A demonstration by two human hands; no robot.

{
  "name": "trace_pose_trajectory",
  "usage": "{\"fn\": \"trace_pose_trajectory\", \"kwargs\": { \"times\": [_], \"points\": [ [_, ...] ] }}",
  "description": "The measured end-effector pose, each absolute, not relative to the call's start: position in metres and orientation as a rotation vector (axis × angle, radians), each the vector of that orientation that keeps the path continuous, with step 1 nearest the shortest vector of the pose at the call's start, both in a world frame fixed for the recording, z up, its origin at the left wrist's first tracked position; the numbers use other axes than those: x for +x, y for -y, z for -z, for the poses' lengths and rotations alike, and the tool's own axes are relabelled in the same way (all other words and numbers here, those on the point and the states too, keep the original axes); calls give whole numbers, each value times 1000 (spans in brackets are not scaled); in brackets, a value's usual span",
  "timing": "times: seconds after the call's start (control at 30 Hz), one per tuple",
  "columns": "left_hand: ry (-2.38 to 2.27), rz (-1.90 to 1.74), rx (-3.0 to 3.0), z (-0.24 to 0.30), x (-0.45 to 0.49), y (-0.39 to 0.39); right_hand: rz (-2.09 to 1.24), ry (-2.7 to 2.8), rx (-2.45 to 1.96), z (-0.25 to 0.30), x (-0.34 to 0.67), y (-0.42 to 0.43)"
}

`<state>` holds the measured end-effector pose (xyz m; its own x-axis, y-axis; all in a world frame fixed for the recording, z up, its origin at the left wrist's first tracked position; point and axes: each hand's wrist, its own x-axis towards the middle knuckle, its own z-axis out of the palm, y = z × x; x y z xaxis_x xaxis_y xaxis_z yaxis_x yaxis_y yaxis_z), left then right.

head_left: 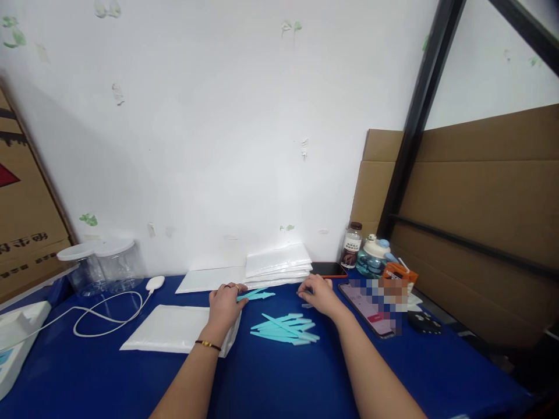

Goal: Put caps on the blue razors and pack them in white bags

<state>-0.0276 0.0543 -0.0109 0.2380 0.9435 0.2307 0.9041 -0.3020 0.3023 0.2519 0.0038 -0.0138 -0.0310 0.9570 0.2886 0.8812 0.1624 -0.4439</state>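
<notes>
My left hand (pixel 226 306) is closed on a few slim turquoise eyebrow razors (pixel 262 295), their ends sticking out to the right past the thumb. Beneath its wrist lies a white padded mailer (pixel 163 327), flat on the table. Between my hands a loose pile of similar razors (pixel 286 330) rests on the blue tabletop (pixel 279 384). My right hand (pixel 322 295) curls near the table to the right of the pile, thumb and fingers drawn together. A small greyish piece (pixel 307 305) shows under its fingers; whether it is gripped is unclear.
White mailers are stacked (pixel 279 262) against the wall, one more mailer (pixel 209 279) beside them. Rightward are a dark phone (pixel 327 269), a lit phone (pixel 367 308), a bottle (pixel 351 247) and a jug (pixel 373 259). Clear jars (pixel 117 267) and a white cable (pixel 109 320) are left.
</notes>
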Motion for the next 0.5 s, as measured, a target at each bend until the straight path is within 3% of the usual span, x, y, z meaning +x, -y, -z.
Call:
{"fn": "trace_pose_trajectory", "kwargs": {
  "times": [0.17, 0.33, 0.5],
  "points": [
    [-1577, -606, 2395, 7, -15, -44, -382, 2197, -1628, 12, 236, 4],
    [-1267, -602, 2480, 11, 2, -29, -385, 2224, -1569, 15, 229, 3],
    [-1269, -545, 2562, 14, 10, -27, -331, 2173, -1493, 12, 225, 2]
  ]
}}
